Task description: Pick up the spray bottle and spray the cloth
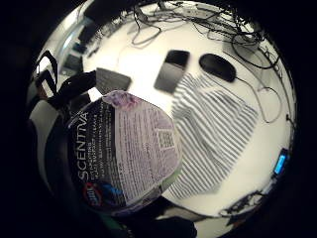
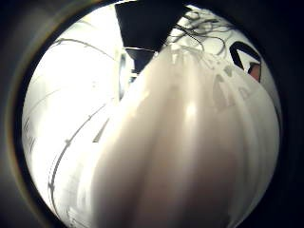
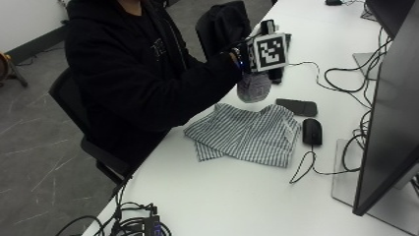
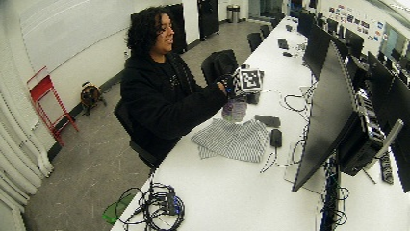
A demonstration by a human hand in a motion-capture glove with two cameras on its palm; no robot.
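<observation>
Already lifted: spray bottle [image 3: 253,87] gripped in the gloved right hand [image 3: 243,55], held in the air above the counter [image 3: 216,196], near its edge by the person. Not yet sprayed, apparently: striped cloth [image 3: 245,133] flat just beside and below, awaiting aim and squeeze.

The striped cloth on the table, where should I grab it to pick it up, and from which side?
Probably pinch the striped cloth at its folded corner nearest the table's front edge, coming from above on the seated person's side. It lies flat and rumpled, and that corner sticks out free, while the mouse and phone crowd its far side.
</observation>
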